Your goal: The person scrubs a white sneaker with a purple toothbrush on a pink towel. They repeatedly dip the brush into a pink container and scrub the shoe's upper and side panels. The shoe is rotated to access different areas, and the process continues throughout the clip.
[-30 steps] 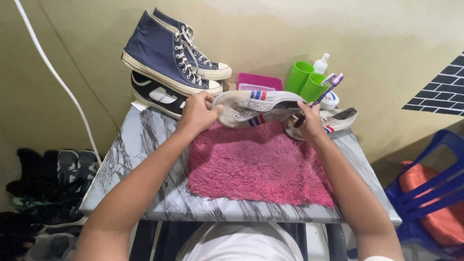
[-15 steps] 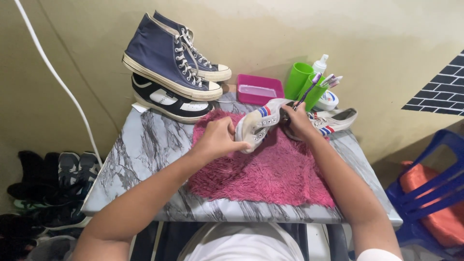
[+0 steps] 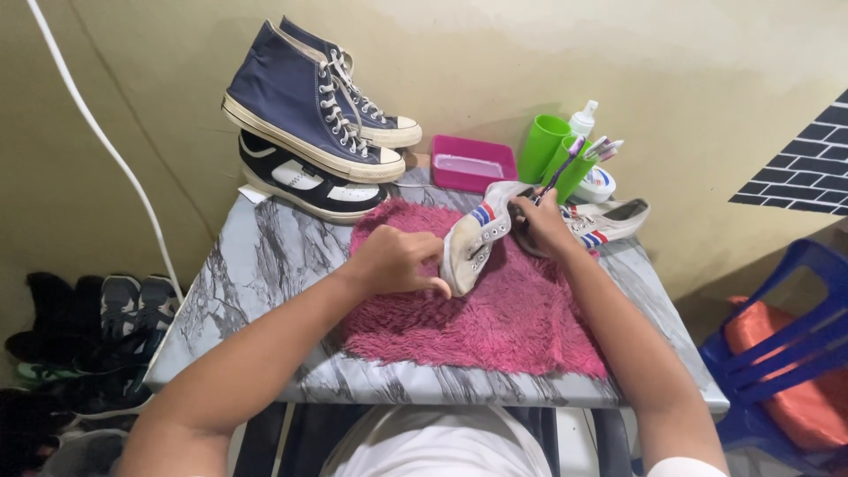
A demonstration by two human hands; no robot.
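My left hand (image 3: pixel 402 261) grips the toe end of a white sneaker (image 3: pixel 481 234) with red and blue stripes, holding it tilted above a pink shaggy mat (image 3: pixel 495 327). At the shoe's heel end is my right hand (image 3: pixel 541 223), which holds a thin purple brush (image 3: pixel 561 172) pointing up and back. The matching second white sneaker (image 3: pixel 614 221) lies on the marble-patterned table (image 3: pixel 256 274) just behind my right hand.
A pair of navy high-top sneakers (image 3: pixel 314 102) is stacked on black-and-white shoes (image 3: pixel 305 181) at the back left. A pink tray (image 3: pixel 473 163), green cups (image 3: pixel 552 150) and a white pump bottle (image 3: pixel 583 119) stand against the wall. Blue plastic chair (image 3: pixel 777 353) at right; shoes on the floor (image 3: pixel 79 336) at left.
Both hands have drawn the white sneaker from the back of the table toward me, over the pink mat, and turned it so its toe points down and forward.
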